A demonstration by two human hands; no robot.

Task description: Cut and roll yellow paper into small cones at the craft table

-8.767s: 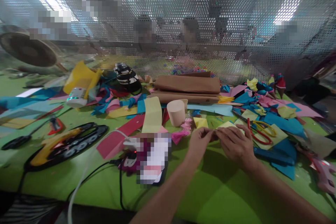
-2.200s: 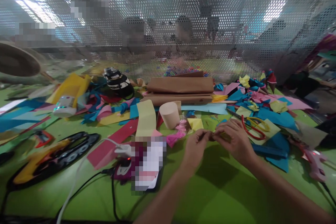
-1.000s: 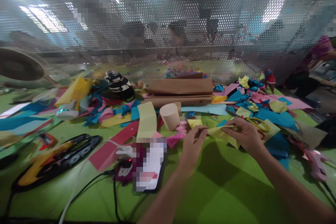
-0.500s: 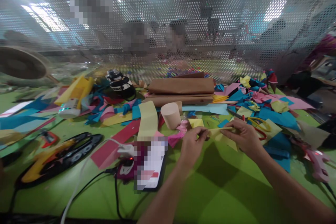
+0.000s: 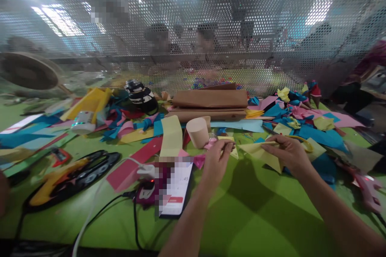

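A pale yellow sheet of paper [image 5: 256,150] hangs over the green table, pinched at its upper edge by my right hand [image 5: 285,152]. Its narrow left corner points toward my left hand [image 5: 215,158], which is apart from it. The left thumb and fingers are pressed together; whether something small is between them I cannot make out. Just behind that hand lie a pink crumpled paper piece [image 5: 210,143] and a small yellow paper [image 5: 234,151]. A beige paper cylinder [image 5: 198,132] stands a little farther back, and yellow-handled scissors [image 5: 307,145] lie partly hidden behind my right hand.
A phone [image 5: 176,194] and power strip with cables [image 5: 144,194] lie left of my arms. A pink glue gun [image 5: 369,192] rests at right. Folded brown paper [image 5: 209,99] and coloured scraps line the back, before a perforated metal screen [image 5: 259,60]. People sit beyond it.
My left hand has come off the yellow paper and moved slightly left. The right hand has shifted a little right, keeping hold of the sheet, which now shows wider.
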